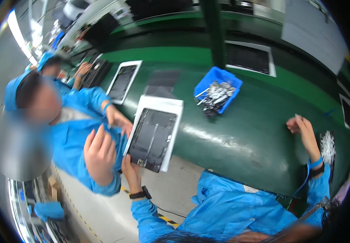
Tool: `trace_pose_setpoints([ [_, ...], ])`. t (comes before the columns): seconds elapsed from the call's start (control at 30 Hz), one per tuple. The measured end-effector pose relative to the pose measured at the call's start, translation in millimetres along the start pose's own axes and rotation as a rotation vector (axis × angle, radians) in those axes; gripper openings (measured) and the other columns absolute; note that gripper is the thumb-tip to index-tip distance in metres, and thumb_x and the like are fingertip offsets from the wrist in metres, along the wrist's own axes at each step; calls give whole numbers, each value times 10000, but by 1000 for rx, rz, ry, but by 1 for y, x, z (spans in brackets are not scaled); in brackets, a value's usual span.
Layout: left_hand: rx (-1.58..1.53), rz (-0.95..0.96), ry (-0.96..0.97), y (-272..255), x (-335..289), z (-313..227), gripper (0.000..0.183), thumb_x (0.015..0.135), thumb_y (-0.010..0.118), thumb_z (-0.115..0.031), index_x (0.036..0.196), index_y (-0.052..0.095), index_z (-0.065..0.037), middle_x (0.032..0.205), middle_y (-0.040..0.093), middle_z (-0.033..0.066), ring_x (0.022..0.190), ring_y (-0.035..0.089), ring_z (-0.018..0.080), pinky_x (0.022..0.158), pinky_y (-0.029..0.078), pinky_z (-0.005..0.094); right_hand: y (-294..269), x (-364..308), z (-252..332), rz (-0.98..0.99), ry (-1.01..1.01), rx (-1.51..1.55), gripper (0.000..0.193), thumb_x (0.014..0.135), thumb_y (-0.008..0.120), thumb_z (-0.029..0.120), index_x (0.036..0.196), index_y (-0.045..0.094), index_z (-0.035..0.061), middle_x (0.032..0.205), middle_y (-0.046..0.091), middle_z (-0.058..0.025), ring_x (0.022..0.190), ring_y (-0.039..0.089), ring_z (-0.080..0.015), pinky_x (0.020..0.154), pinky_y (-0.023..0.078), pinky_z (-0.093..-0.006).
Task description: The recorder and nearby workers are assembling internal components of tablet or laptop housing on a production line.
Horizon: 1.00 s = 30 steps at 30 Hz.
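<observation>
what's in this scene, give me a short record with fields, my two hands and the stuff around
left hand: gripping the near-left corner of a black device panel
right hand: over the green worktop, fingers bent, no held item visible
under panel: white sheet
blue bin: beyond the panel to the right, heaped with small silver and black parts
co-worker: one hand near the panel's left edge
</observation>
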<state>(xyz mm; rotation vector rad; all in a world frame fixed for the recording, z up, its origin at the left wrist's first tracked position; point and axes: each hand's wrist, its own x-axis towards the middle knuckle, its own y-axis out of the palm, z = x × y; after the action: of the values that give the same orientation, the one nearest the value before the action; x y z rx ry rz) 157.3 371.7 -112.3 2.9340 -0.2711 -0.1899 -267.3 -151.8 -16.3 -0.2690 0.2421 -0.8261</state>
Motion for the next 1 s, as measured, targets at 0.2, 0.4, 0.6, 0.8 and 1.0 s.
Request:
trace_pose_setpoints([
  [0.2, -54, -39, 10, 36, 5, -7, 298, 1099, 578, -369, 1158, 662, -89, 1098, 675, -17, 931, 614, 68, 766, 476, 225, 18, 108, 33, -38, -63, -198, 333, 1066, 555, 324, 1037, 661, 10, 940, 730, -97, 748, 684, -207, 658, 530, -361],
  [0.4, -261, -230, 45, 42, 40, -54, 357, 1114, 535, -389, 1216, 622, -58, 1095, 641, -11, 989, 615, 87, 821, 517, 242, 42, 199, 42, -332, 119, -788, 598, 1030, 542, 526, 1025, 746, -36, 1109, 751, -249, 1040, 703, -466, 898, 547, -526],
  [0.6, -664, 690, -844, 195, 27, -147, 334, 1054, 538, -324, 1245, 618, -61, 927, 490, 34, 868, 521, 182, 730, 442, 279, 72, 242, 39, -263, 273, -846, 563, 1015, 558, 502, 1169, 748, -6, 1196, 730, -257, 1137, 685, -458, 1000, 536, -518],
  [0.8, -878, 597, -832, 200, 19, -153, 335, 1061, 527, -333, 1248, 621, -71, 939, 513, 27, 869, 529, 174, 719, 439, 278, 67, 273, 21, -225, 67, -811, 425, 980, 576, 322, 1070, 739, -61, 1093, 720, -318, 1059, 692, -482, 959, 542, -526],
  [1.0, -1519, 331, -1206, 212, 12, -152, 329, 1070, 507, -299, 1235, 647, -52, 928, 507, 44, 906, 554, 165, 772, 470, 257, 47, 282, 2, -265, -78, -560, 438, 942, 614, 333, 914, 709, -94, 814, 715, -278, 765, 712, -403, 733, 555, -482],
])
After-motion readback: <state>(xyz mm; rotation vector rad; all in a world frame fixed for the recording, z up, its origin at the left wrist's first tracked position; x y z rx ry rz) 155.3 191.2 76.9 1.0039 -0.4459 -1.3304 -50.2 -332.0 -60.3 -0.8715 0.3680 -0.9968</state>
